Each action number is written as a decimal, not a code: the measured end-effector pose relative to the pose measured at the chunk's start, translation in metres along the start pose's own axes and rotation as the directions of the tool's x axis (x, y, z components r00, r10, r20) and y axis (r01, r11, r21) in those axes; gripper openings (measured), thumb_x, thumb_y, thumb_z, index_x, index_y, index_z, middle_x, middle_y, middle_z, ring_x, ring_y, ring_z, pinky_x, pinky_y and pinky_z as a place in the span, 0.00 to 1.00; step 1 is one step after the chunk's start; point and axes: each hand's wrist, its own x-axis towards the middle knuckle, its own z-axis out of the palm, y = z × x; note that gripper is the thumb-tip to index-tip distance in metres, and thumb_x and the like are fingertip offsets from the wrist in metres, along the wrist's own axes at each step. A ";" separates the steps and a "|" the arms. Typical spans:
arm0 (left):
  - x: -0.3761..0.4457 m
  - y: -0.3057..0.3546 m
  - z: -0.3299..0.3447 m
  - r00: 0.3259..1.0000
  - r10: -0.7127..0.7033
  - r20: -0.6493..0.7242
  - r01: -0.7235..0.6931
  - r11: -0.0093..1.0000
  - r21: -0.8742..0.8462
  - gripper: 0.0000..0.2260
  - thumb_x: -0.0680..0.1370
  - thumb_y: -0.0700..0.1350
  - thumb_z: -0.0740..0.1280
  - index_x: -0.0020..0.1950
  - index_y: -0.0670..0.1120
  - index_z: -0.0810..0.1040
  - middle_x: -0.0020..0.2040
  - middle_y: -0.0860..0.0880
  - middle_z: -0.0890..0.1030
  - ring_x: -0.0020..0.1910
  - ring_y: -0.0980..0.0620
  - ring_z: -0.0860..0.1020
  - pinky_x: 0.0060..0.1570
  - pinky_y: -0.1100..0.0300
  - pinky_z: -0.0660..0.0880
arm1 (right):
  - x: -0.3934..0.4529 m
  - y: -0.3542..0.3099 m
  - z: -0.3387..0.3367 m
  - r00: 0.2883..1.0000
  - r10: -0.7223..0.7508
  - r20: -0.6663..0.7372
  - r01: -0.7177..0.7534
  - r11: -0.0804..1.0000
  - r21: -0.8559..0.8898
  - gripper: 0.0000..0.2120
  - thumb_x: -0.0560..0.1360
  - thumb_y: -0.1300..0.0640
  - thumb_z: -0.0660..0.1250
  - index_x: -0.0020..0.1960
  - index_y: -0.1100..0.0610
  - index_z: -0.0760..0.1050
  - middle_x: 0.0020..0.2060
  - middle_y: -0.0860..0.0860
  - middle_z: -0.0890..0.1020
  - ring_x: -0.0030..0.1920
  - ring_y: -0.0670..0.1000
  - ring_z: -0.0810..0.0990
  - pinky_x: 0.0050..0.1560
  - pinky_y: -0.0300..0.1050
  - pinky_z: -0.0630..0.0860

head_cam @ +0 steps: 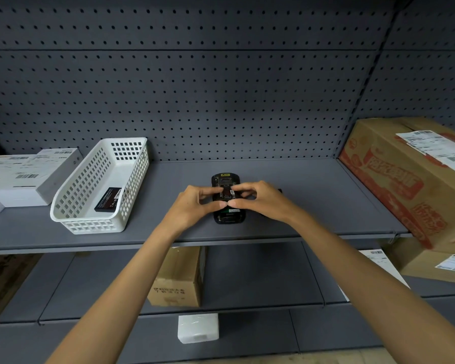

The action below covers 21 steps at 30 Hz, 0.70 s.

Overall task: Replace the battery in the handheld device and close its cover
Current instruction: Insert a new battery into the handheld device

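Note:
A black handheld device (225,180) lies face down on the grey shelf (313,203), its back compartment uncovered. A dark battery (226,195) sits in that compartment. My left hand (195,206) and my right hand (260,199) meet over it, with fingertips and thumbs pinching the battery's edges. A second black battery (108,199) lies in the white perforated basket (71,219) to the left. A dark piece (279,191) shows just behind my right hand; whether it is the cover I cannot tell.
White boxes (24,177) with labels stand at the far left. A large printed cardboard box (415,179) fills the right end of the shelf. Lower shelves hold a brown carton (177,277), a white block (198,327) and more cartons. Pegboard backs the shelf.

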 end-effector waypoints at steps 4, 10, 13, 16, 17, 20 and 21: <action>-0.002 -0.002 0.003 1.000 0.006 -0.020 -0.006 0.999 0.033 0.22 0.73 0.51 0.73 0.67 0.50 0.78 0.65 0.51 0.80 0.67 0.54 0.75 0.69 0.54 0.70 | 0.001 0.002 0.001 1.000 0.001 0.013 -0.001 1.000 -0.026 0.29 0.74 0.44 0.71 0.71 0.52 0.72 0.68 0.49 0.77 0.63 0.45 0.75 0.58 0.37 0.68; -0.005 0.001 0.005 0.999 0.028 -0.039 -0.026 0.998 0.061 0.21 0.74 0.50 0.73 0.67 0.51 0.78 0.64 0.52 0.80 0.66 0.57 0.74 0.65 0.61 0.70 | 0.000 0.004 0.001 0.999 -0.019 0.036 0.022 0.996 -0.082 0.30 0.75 0.44 0.70 0.73 0.54 0.70 0.69 0.51 0.76 0.70 0.48 0.73 0.63 0.38 0.66; -0.006 0.003 0.008 0.998 0.037 -0.052 -0.033 0.997 0.074 0.20 0.75 0.50 0.72 0.67 0.51 0.77 0.64 0.52 0.80 0.65 0.57 0.74 0.60 0.65 0.68 | -0.001 0.006 0.001 0.999 -0.024 0.042 0.028 0.995 -0.099 0.30 0.75 0.43 0.69 0.73 0.53 0.69 0.71 0.51 0.74 0.71 0.48 0.71 0.66 0.39 0.66; -0.006 0.002 0.009 0.998 0.028 -0.061 -0.022 0.996 0.089 0.22 0.75 0.51 0.72 0.68 0.50 0.77 0.64 0.52 0.80 0.67 0.54 0.75 0.61 0.64 0.69 | -0.001 0.007 0.001 0.998 -0.043 0.037 0.048 0.991 -0.122 0.31 0.75 0.43 0.68 0.74 0.54 0.69 0.72 0.51 0.72 0.73 0.48 0.69 0.69 0.42 0.65; -0.006 0.002 0.009 0.998 0.026 -0.065 -0.020 0.995 0.100 0.22 0.75 0.51 0.72 0.68 0.50 0.77 0.64 0.52 0.80 0.67 0.54 0.74 0.61 0.64 0.69 | -0.001 0.007 0.001 0.998 -0.049 0.035 0.053 0.990 -0.133 0.31 0.75 0.43 0.68 0.74 0.54 0.69 0.72 0.51 0.72 0.73 0.48 0.69 0.70 0.43 0.64; -0.006 0.002 0.012 0.996 0.033 -0.081 -0.021 0.990 0.138 0.21 0.75 0.50 0.72 0.68 0.51 0.77 0.64 0.53 0.80 0.67 0.54 0.74 0.59 0.65 0.69 | 0.000 0.009 0.002 0.998 -0.058 0.024 0.061 0.986 -0.152 0.31 0.75 0.43 0.68 0.74 0.54 0.68 0.73 0.51 0.71 0.74 0.48 0.68 0.72 0.44 0.63; -0.006 0.002 0.013 0.996 0.029 -0.084 -0.016 0.989 0.147 0.21 0.75 0.51 0.72 0.68 0.51 0.77 0.64 0.53 0.80 0.67 0.53 0.74 0.60 0.65 0.69 | 0.000 0.009 0.002 0.998 -0.061 0.021 0.064 0.985 -0.158 0.31 0.75 0.43 0.68 0.74 0.54 0.69 0.73 0.50 0.71 0.74 0.48 0.68 0.72 0.43 0.63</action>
